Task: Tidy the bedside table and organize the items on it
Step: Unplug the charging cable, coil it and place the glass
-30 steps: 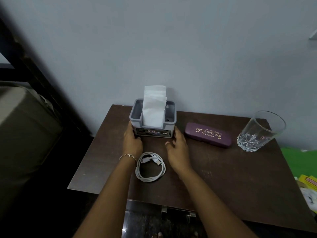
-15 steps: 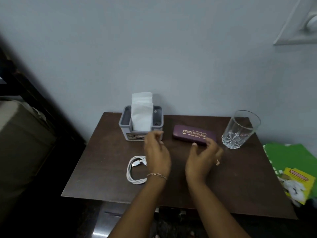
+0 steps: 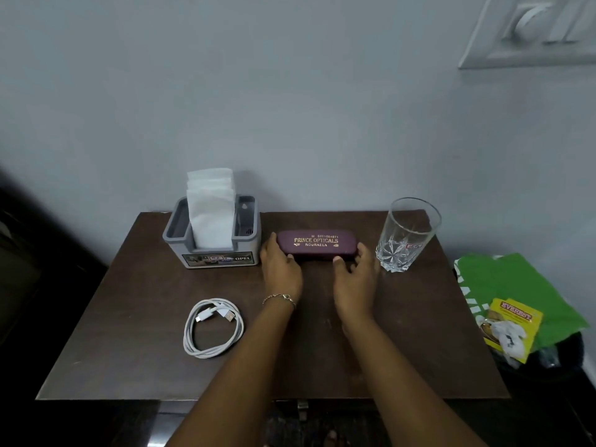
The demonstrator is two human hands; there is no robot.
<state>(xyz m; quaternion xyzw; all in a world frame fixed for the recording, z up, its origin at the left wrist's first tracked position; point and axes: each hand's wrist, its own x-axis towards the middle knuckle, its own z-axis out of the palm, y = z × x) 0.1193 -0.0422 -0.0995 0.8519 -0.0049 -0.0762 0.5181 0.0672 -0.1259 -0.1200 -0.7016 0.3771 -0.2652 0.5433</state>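
A purple spectacle case (image 3: 317,241) with gold lettering lies at the back middle of the dark wooden bedside table (image 3: 403,333). My left hand (image 3: 280,266) grips its left end and my right hand (image 3: 356,272) grips its right end, thumb at the front edge. Left of the case stands a grey tissue holder (image 3: 213,251) with white tissues sticking up. An empty cut-glass tumbler (image 3: 406,233) stands upright just right of my right hand. A coiled white USB cable (image 3: 213,327) lies on the front left of the table.
The table backs onto a pale wall with a switch plate (image 3: 532,30) at upper right. A green bag (image 3: 503,285) and a yellow packet (image 3: 512,324) sit on a dark bin beyond the table's right edge. Dark furniture stands at the left.
Both hands left the tissue holder, crossed to the right and took hold of the spectacle case's two ends. The case now lies squarer to the wall.
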